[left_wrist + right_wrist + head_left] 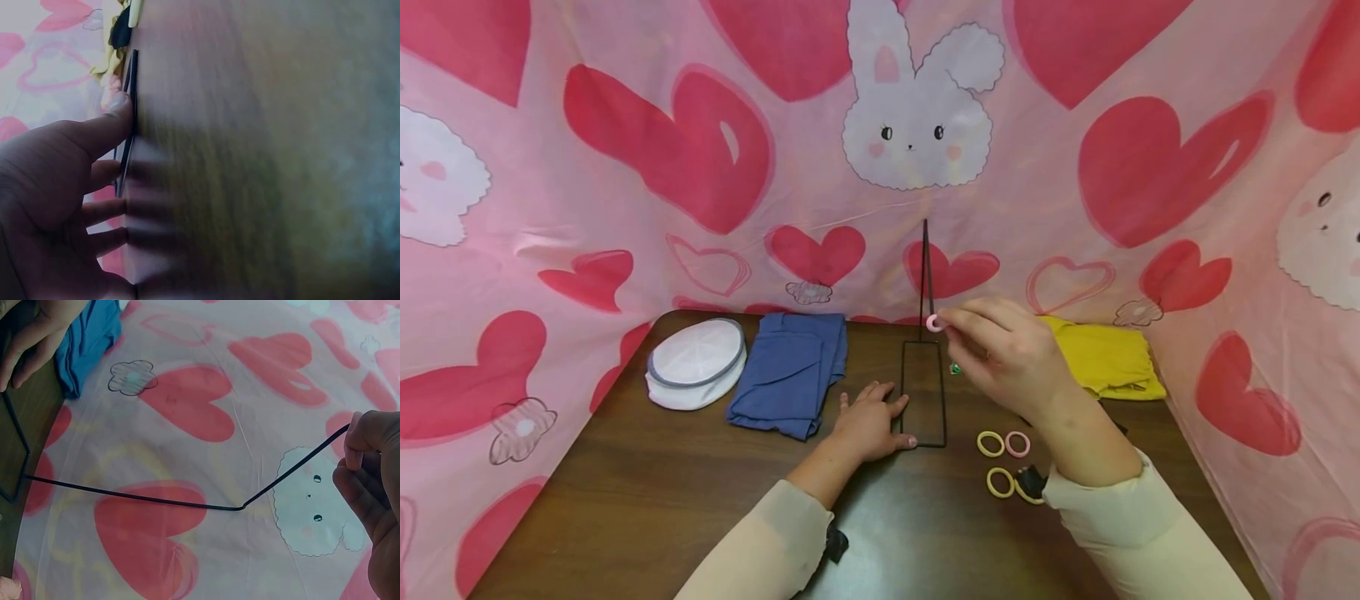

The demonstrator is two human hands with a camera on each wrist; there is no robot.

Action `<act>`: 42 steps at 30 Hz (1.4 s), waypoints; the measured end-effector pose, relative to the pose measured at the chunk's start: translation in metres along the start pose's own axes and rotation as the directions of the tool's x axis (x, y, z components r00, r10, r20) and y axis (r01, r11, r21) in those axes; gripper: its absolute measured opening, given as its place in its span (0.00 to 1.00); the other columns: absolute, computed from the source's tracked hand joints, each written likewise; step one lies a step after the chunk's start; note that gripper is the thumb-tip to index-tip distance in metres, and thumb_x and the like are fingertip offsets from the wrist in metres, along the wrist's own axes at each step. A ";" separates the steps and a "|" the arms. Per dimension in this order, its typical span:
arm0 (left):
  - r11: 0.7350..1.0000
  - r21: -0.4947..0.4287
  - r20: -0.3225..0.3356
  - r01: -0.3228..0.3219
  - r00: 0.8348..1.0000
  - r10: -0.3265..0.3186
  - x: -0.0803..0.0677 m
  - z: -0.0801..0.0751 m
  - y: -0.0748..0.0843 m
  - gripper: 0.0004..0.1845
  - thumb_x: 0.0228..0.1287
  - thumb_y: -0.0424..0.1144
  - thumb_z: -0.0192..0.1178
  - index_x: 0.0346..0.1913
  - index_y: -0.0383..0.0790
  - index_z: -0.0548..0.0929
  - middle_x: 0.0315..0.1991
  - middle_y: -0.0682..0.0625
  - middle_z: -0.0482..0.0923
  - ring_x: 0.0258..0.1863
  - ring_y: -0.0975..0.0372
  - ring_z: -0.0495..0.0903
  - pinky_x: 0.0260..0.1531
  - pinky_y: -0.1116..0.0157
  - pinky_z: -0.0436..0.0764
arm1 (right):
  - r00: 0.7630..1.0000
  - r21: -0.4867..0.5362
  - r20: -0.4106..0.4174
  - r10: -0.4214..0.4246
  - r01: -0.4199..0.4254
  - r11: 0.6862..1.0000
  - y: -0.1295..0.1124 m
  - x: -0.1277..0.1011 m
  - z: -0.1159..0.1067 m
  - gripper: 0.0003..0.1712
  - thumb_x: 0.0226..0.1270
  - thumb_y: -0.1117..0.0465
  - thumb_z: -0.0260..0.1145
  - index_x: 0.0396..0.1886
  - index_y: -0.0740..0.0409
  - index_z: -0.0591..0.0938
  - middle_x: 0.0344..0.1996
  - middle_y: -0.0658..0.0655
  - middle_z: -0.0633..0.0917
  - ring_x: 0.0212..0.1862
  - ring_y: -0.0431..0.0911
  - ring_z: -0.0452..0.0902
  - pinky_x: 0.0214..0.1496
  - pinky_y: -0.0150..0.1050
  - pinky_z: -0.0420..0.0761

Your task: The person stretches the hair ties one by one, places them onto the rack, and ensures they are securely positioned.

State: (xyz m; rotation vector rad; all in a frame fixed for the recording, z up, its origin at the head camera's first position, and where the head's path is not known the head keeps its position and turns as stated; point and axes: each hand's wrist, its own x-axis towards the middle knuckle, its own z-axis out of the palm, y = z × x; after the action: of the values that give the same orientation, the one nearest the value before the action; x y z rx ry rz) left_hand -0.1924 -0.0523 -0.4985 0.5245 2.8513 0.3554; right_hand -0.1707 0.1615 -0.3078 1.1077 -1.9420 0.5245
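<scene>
A pink curtain (625, 208) printed with red hearts and white bunnies wraps round a dark wooden bench (647, 500), where a black wire stand (923, 392) rests its rectangular base and points its post upward. Left of the stand lie folded blue cloth (790, 371) and a white cap (696, 362); right of it, yellow cloth (1105, 358) and loose hair ties (991, 444). The left hand (868, 425), grip relaxed and flat, presses the stand's base, while the right hand (1007, 354), grip pinched together, holds a pink hair tie (934, 323) at the post.
</scene>
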 end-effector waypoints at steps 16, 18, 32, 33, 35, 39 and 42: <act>1.000 0.011 0.015 0.008 1.000 -0.008 -0.002 -0.003 0.003 0.43 0.62 0.70 0.64 0.78 0.60 0.69 0.81 0.50 0.58 0.81 0.51 0.53 0.71 0.30 0.53 | 1.000 -0.016 -0.001 0.029 -0.029 0.999 0.011 -0.003 0.012 0.17 0.61 0.67 0.71 0.50 0.61 0.90 0.43 0.57 0.90 0.44 0.54 0.86 0.48 0.50 0.86; 1.000 0.012 0.014 0.009 1.000 -0.009 -0.001 -0.003 0.003 0.43 0.62 0.70 0.64 0.78 0.60 0.69 0.81 0.50 0.58 0.81 0.51 0.53 0.71 0.30 0.54 | 0.999 -0.010 -0.004 0.049 -0.049 0.999 0.014 -0.003 0.015 0.17 0.60 0.68 0.72 0.50 0.61 0.91 0.42 0.57 0.90 0.43 0.54 0.86 0.46 0.50 0.87; 1.000 0.020 0.019 0.003 1.000 -0.003 0.000 -0.002 0.001 0.43 0.62 0.71 0.64 0.78 0.60 0.69 0.81 0.49 0.58 0.81 0.50 0.53 0.70 0.29 0.54 | 0.983 -0.012 -0.004 0.185 -0.185 0.983 0.043 0.003 0.037 0.17 0.63 0.66 0.73 0.52 0.60 0.90 0.42 0.58 0.88 0.36 0.49 0.86 0.40 0.44 0.88; 1.000 0.018 0.021 0.002 1.000 -0.003 0.000 -0.002 0.001 0.43 0.62 0.71 0.64 0.78 0.60 0.69 0.81 0.49 0.58 0.81 0.50 0.53 0.70 0.29 0.54 | 0.982 -0.016 -0.006 0.188 -0.188 0.982 0.046 0.004 0.039 0.17 0.63 0.66 0.72 0.53 0.60 0.90 0.42 0.59 0.88 0.36 0.49 0.86 0.40 0.44 0.88; 1.000 0.020 0.026 0.003 1.000 -0.003 0.000 -0.003 0.001 0.44 0.62 0.71 0.64 0.78 0.60 0.69 0.81 0.49 0.58 0.81 0.50 0.53 0.70 0.29 0.55 | 0.982 -0.008 -0.014 0.188 -0.188 0.982 0.052 0.005 0.043 0.18 0.62 0.68 0.72 0.53 0.61 0.90 0.42 0.60 0.88 0.35 0.49 0.87 0.40 0.45 0.88; 1.000 0.025 0.031 0.006 1.000 -0.006 0.001 -0.004 0.002 0.44 0.62 0.71 0.64 0.78 0.61 0.69 0.81 0.50 0.58 0.81 0.51 0.53 0.70 0.30 0.55 | 0.980 0.014 -0.029 0.197 -0.197 0.980 0.063 0.006 0.051 0.19 0.62 0.70 0.72 0.53 0.62 0.90 0.43 0.62 0.88 0.35 0.49 0.88 0.41 0.45 0.89; 1.000 0.026 0.032 0.006 0.999 -0.007 0.000 -0.004 0.002 0.44 0.62 0.71 0.64 0.79 0.61 0.69 0.81 0.50 0.58 0.81 0.51 0.52 0.71 0.30 0.54 | 0.972 0.050 -0.052 0.230 -0.227 0.973 0.070 0.007 0.057 0.18 0.61 0.70 0.72 0.52 0.63 0.90 0.44 0.62 0.89 0.34 0.49 0.89 0.40 0.45 0.89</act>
State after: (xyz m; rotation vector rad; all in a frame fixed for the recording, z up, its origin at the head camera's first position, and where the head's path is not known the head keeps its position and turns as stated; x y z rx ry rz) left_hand -0.1930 -0.0512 -0.4946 0.5204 2.8297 0.3065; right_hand -0.2580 0.1560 -0.3326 0.8899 -2.0276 0.7184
